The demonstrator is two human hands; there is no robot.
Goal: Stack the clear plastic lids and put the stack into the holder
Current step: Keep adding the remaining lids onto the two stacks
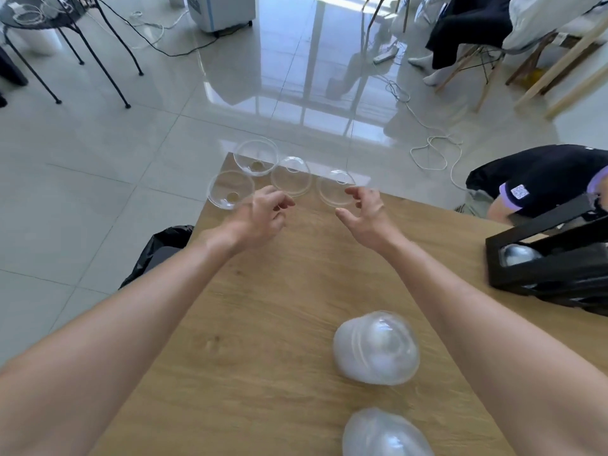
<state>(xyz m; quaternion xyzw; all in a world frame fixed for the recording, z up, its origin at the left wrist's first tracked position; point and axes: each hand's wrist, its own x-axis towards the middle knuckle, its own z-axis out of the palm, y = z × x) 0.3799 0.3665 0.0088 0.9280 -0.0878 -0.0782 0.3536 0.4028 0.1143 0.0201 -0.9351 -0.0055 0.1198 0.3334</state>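
While both hands reach to the table's far corner, nothing is grasped yet.
Left hand [266, 210]: fingers loosely curled, empty, near two single lids [230, 189].
Right hand [363, 209]: spread, empty, fingertips at another lid [335, 191].
Advice: pinch rims lightly; nest domes the same way up.
Edges: lids [256, 158] overhang the table [263, 324] edge; draw them inward.
Holder [552, 258]: black, right side, clear path.
Stacks [376, 347]: near, centre.

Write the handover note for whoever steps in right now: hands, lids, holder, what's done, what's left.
Left hand: loosely curled, holds nothing, near the single lids.
Right hand: open, reaching at the rightmost single lid.
Four single lids lie apart at the table's far edge.
Two lid stacks lie on the near side.
Black holder at right already has lids inside.
Left: stack the singles, load all stacks.
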